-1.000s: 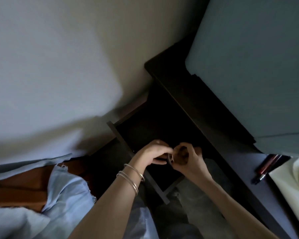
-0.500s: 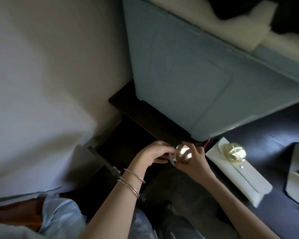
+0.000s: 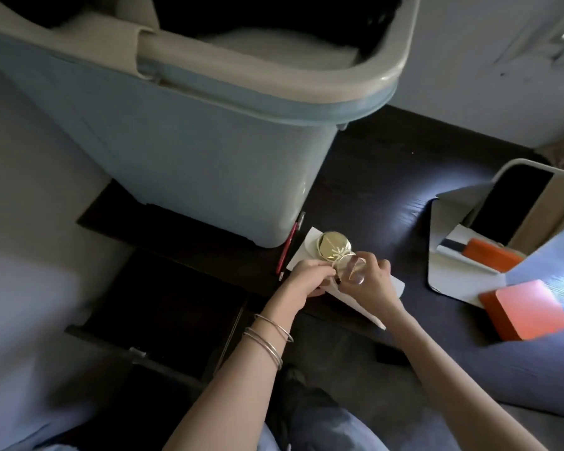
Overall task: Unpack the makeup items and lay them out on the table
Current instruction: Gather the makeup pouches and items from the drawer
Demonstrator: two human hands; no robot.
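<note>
At the table's (image 3: 388,203) near edge, both hands, left (image 3: 306,277) and right (image 3: 370,281), pinch a round shiny jar (image 3: 350,271) over a white pouch (image 3: 306,249); open tabletop lies rightward; its axis is unclear.

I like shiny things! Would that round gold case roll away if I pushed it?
Probably not: the gold case looks flat and lies on its face on the white pouch, so it would likely slide. Its glossy lid may feel slippery. On edge, it could roll.
</note>
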